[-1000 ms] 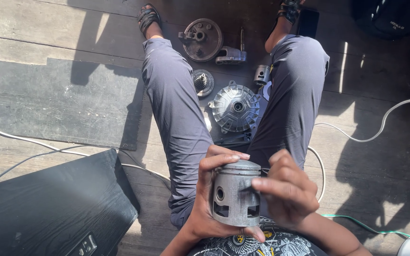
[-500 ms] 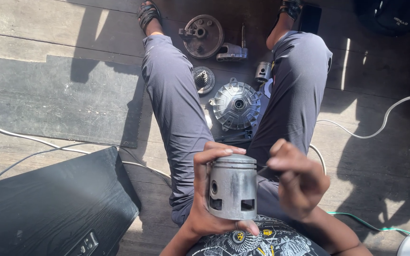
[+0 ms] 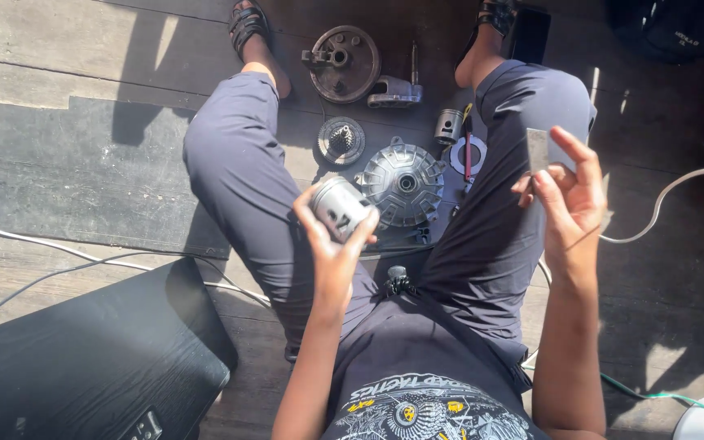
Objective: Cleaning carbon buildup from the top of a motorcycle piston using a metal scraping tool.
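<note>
Since the earlier frames, your two hands are no longer meeting on the piston: your right hand [image 3: 568, 191] is now lifting away toward the right of the frame, while your left hand [image 3: 332, 244] is carrying the piston [image 3: 341, 207] alone, tilted, at centre frame above your left thigh. Your left grip is closing around the grey metal cylinder, thumb on one side and fingers wrapping the other. Your right grip is pinching a small flat grey strip [image 3: 538, 149] between thumb and fingertips, the other fingers spreading upward; what the strip is made of you cannot tell from this view.

You are sitting on a dark wooden floor [image 3: 59, 163] with legs apart. Between your legs are lying a ribbed round cover [image 3: 402, 182], just beside the piston in the frame, a small toothed gear [image 3: 341, 140], a round hub plate [image 3: 344, 63] at upper centre, a short metal cylinder [image 3: 448, 126] and a flat ring [image 3: 469, 155]. A black case [image 3: 83, 367] is filling the lower left, and a white cable [image 3: 670, 195] is curving along the right edge.
</note>
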